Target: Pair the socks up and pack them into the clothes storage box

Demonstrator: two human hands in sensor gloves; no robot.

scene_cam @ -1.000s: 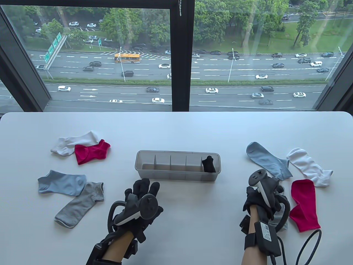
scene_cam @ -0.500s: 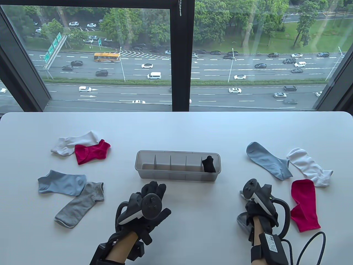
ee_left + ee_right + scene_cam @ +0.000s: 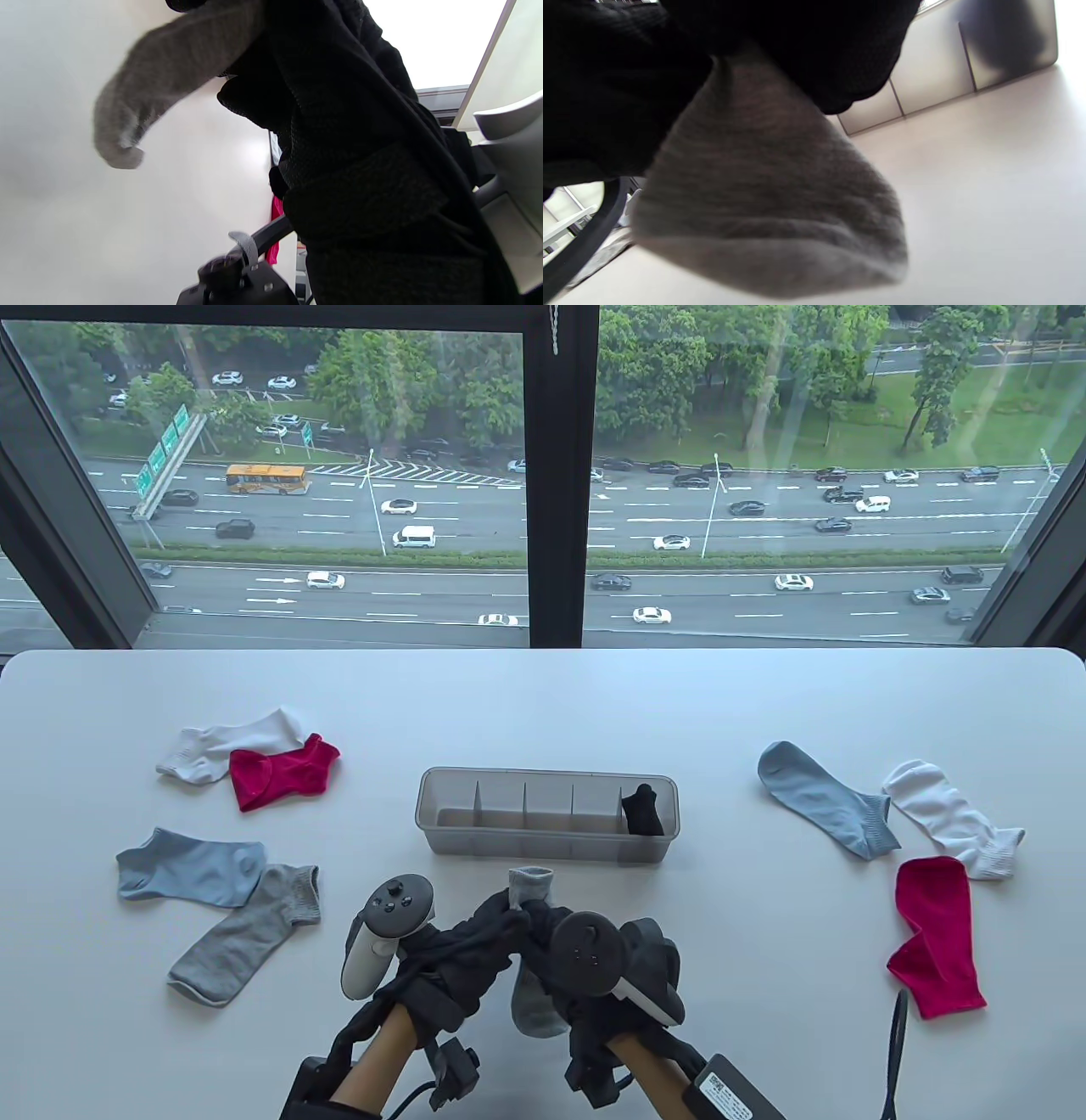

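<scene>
A grey sock point(image 3: 533, 891) hangs between my two hands above the table's front middle, cuff up and toe point(image 3: 536, 1011) down. My left hand point(image 3: 502, 913) grips it near the cuff, and my right hand point(image 3: 547, 931) holds it from the other side. The left wrist view shows the grey sock point(image 3: 169, 72) dangling from the gloved fingers point(image 3: 322, 84). Filling the right wrist view, the grey sock point(image 3: 763, 203) hangs under the glove. The clear storage box point(image 3: 475, 850) with dividers stands just beyond the hands. A black sock bundle point(image 3: 642, 810) stands in its rightmost compartment.
On the left lie a white sock point(image 3: 222, 740), a red sock point(image 3: 284, 774), a blue sock point(image 3: 191, 867) and a second grey sock point(image 3: 246, 935). On the right lie a blue sock point(image 3: 823, 799), a white sock point(image 3: 950, 819) and a red sock point(image 3: 933, 937). A window is behind the table.
My right hand has carried the grey sock from the right side to the front middle. My left hand has turned and taken hold of the same sock.
</scene>
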